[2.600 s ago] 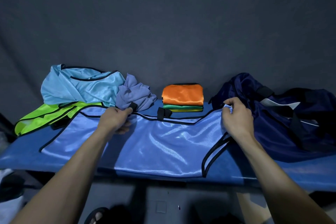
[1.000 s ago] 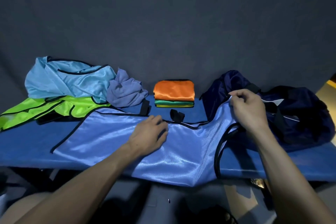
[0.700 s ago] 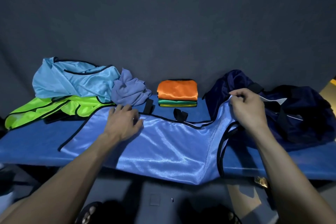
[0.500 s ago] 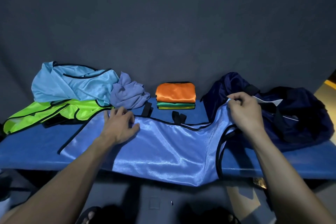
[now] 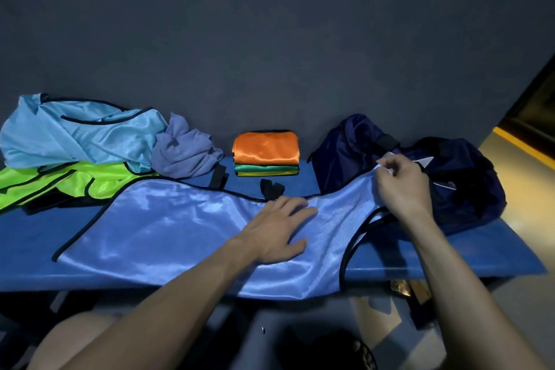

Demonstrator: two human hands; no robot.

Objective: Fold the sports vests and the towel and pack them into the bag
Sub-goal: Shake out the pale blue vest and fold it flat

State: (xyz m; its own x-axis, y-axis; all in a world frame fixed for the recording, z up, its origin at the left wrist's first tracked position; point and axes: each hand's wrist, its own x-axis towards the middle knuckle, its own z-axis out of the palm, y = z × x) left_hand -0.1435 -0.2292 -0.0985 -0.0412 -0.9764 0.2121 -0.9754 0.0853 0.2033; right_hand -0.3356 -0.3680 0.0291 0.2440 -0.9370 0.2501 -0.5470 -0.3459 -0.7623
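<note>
dark grey backdrop behind blue bench (image 5: 30,231). periwinkle vest (image 5: 186,228) spread flat along bench, front edge hanging over. left hand (image 5: 277,234) lies flat on vest middle, fingers straight and spread. right hand (image 5: 404,188) pinches vest's right corner, lifted just in front of navy bag (image 5: 468,180). folded stack (image 5: 266,156) at back centre, orange on top. crumpled purple towel (image 5: 186,152), light blue vest (image 5: 81,132), neon green vest (image 5: 60,183) heaped at left.

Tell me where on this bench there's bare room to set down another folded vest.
Bare bench shows between the folded stack and the bag, and left of the spread blue vest, below the green vest. The back-left corner is crowded.
</note>
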